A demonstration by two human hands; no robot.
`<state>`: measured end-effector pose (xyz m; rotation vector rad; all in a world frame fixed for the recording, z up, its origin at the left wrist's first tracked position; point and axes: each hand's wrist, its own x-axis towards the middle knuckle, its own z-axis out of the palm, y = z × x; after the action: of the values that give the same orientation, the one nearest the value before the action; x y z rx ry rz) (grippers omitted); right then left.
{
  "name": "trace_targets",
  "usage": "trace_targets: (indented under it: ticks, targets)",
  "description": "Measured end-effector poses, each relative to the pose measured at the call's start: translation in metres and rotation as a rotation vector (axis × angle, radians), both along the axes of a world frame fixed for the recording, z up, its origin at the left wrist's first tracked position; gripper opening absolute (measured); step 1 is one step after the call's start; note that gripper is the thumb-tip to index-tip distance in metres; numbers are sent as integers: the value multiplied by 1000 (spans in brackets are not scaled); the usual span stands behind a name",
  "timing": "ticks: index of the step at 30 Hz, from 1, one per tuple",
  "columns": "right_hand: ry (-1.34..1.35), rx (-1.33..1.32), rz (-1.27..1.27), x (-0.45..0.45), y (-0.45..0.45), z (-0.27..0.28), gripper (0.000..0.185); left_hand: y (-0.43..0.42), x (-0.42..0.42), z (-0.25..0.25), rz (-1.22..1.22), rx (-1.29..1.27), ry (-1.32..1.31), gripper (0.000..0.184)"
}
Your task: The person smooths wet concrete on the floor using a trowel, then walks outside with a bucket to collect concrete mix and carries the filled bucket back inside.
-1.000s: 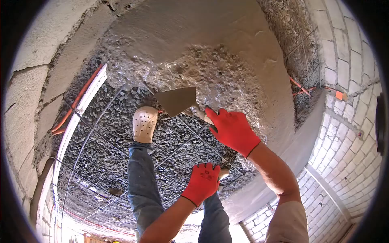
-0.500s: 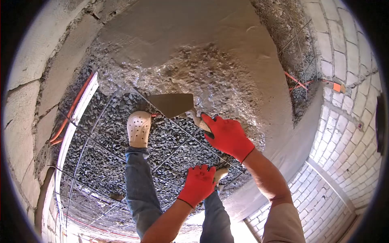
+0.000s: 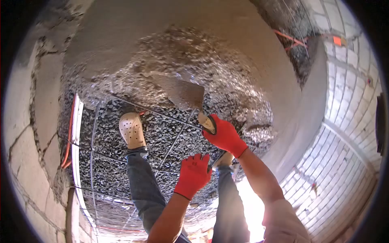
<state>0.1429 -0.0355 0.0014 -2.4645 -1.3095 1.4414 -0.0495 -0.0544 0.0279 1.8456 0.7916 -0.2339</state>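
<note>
Right hand (image 3: 225,134), red-gloved, is gripping the trowel (image 3: 184,94) by its handle (image 3: 206,122), fingers wrapped round it. Left hand (image 3: 193,174), also red-gloved, is hanging back-up, just below and left of the right one, fingers loosely bent; nothing is showing in it, but the palm is hidden, so can't tell if it's holding something small. Trowel is pointing away and leftward, its blade overlapping the near edge of the rough wet concrete (image 3: 227,81), where that is meeting bare gravel (image 3: 162,139); blade is blurring, so can't tell touching from just above.

Step in hand looks like working that rough edge, spreading or drawing the mix. Next stroke would probably be calling for a firm grip, a low blade and steering clear of the metal bars (image 3: 156,112) crossing over the gravel nearby.

One tan shoe (image 3: 132,128) is resting on the gravel, left of the trowel; the other shoe (image 3: 224,159) is showing just below the right hand. Farther out, smooth concrete (image 3: 259,52) is bordering the rough patch, beyond and to the right. White strip (image 3: 75,141) and orange pipe (image 3: 69,141) are running side by side near the left wall (image 3: 44,162). White brick wall (image 3: 348,97) is standing far right.
</note>
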Motion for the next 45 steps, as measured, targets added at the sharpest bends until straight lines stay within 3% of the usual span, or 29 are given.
trace_targets:
  ticks: [5, 9, 16, 23, 28, 31, 45]
  targets:
    - [-20, -122, -62, 33, -75, -5, 49, -15, 9, -7, -99, -36, 62, 48]
    - [22, -117, -276, 59, -149, -38, 47, -28, 14, -9, -127, 21, 71, 48]
    - [107, -77, -418, 71, -183, -69, 43, -34, 18, -15, -220, 15, 130, 48]
    - [162, 38, -378, 73, -143, -111, 37, -28, 22, -21, -261, 9, 112, 48]
    - [241, 8, -548, 59, -76, -135, 36, -25, 27, -17, -316, -55, 186, 49]
    - [203, 141, -543, 47, -74, -156, 36, -25, 28, -18, -335, -91, 263, 47]
    - [152, 152, -425, 45, -87, -107, 37, -7, 23, -12, -180, -4, 142, 47]
